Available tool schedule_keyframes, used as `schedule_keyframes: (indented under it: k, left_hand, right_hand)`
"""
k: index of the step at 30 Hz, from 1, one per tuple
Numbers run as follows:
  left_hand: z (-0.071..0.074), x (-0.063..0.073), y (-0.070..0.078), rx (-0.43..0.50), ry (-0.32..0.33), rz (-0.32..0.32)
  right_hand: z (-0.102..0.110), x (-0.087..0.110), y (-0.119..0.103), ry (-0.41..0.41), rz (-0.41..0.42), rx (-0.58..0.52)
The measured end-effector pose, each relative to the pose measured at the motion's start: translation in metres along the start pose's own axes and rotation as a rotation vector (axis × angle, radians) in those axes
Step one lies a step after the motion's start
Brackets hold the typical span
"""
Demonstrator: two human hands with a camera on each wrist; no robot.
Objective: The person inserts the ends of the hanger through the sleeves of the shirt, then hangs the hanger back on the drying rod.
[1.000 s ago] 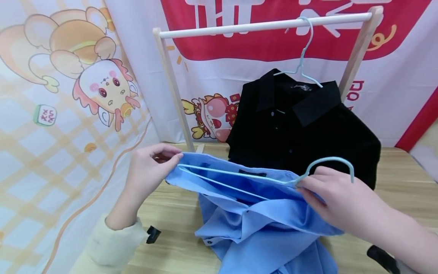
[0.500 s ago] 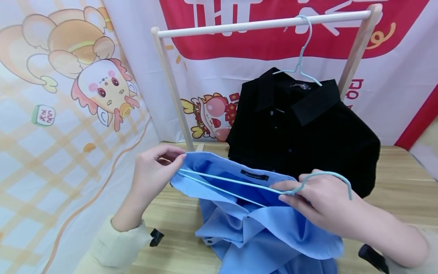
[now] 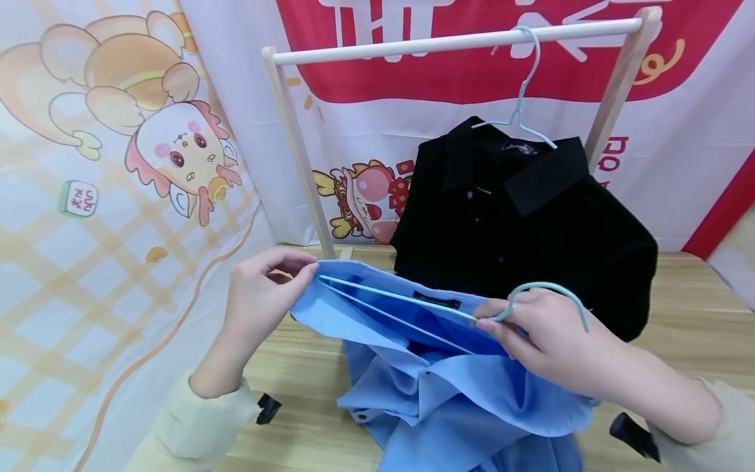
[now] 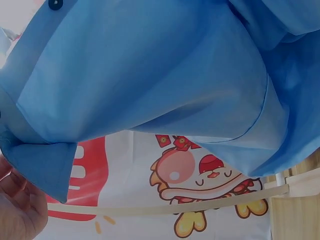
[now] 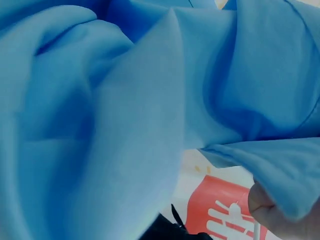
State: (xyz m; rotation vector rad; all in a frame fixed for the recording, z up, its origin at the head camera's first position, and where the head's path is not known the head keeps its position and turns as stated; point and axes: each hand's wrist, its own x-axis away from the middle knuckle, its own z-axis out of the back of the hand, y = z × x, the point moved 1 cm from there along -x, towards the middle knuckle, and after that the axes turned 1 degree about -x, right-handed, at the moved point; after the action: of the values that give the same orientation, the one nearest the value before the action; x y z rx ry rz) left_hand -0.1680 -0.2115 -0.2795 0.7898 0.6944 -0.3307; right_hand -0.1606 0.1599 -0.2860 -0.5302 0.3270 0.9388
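Note:
A blue shirt (image 3: 472,406) hangs from my hands in the head view, its collar opening facing up. My left hand (image 3: 259,288) pinches the collar's left end between thumb and fingers. The neck of a light-blue hanger (image 3: 401,296) is gripped by my right hand (image 3: 548,334), and its hook curves up over the knuckles. One hanger arm lies inside the collar opening, its tip near my left fingertips; the other end is hidden in the cloth. Blue fabric fills most of both wrist views, with my left hand (image 4: 20,210) at the collar corner and my right hand (image 5: 280,215) behind an edge.
A black shirt (image 3: 531,242) hangs on another light-blue hanger (image 3: 522,85) from the white rail (image 3: 401,49) of a wooden rack, just behind the blue shirt. The wooden table (image 3: 295,373) lies below. A printed cloth (image 3: 118,262) stands along the left side.
My right hand has shifted left along the collar with the hanger, dipping and then rising slightly. The hanger's tip sits closer to my left fingers, which keep their pinch on the collar.

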Motion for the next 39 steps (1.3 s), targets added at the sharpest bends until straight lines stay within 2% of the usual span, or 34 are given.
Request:
schedule_keyframes:
  k: [3, 7, 10, 15, 18, 23, 27, 30, 31, 33, 36, 38, 39]
  left_hand:
    - [0.002, 0.001, 0.002, -0.007, 0.008, -0.014]
    - [0.006, 0.002, 0.008, -0.023, 0.024, -0.051]
    - [0.01, 0.004, 0.015, -0.036, 0.033, -0.103]
    - [0.014, 0.008, 0.031, -0.02, 0.052, -0.221]
    - [0.012, 0.012, 0.039, 0.045, 0.043, -0.267]
    - [0.003, 0.023, 0.052, 0.188, -0.041, -0.319]
    - [0.001, 0.026, 0.063, 0.342, -0.031, -0.357]
    - [0.0, 0.028, 0.069, 0.426, -0.039, -0.404]
    - [-0.001, 0.028, 0.071, 0.428, -0.064, -0.424]
    - [-0.004, 0.031, 0.072, 0.412, -0.152, -0.455]
    - [-0.012, 0.034, 0.068, 0.375, -0.327, -0.479]
    - [-0.018, 0.036, 0.063, 0.37, -0.451, -0.472]
    - [-0.021, 0.037, 0.061, 0.345, -0.486, -0.493]
  right_hand:
    - [0.001, -0.002, -0.002, -0.021, -0.008, 0.025]
    - [0.003, -0.005, -0.003, -0.061, -0.081, 0.078]
    - [0.002, -0.009, -0.003, -0.082, -0.126, 0.139]
    - [-0.002, -0.014, -0.005, -0.063, -0.125, 0.216]
    - [-0.003, -0.017, -0.004, -0.057, -0.131, 0.207]
    - [-0.004, -0.02, -0.002, -0.097, -0.153, 0.163]
    - [-0.009, -0.023, -0.005, -0.16, -0.12, 0.14]
    - [-0.008, -0.025, -0.006, -0.149, -0.094, 0.126]
    - [-0.007, -0.025, -0.006, -0.126, -0.087, 0.12]
    - [-0.001, -0.025, -0.005, -0.067, -0.078, 0.097]
    - [0.009, -0.024, -0.003, -0.003, -0.077, 0.044]
    - [0.012, -0.024, -0.002, -0.009, -0.079, 0.001]
    - [0.012, -0.024, -0.001, -0.022, -0.085, -0.02]
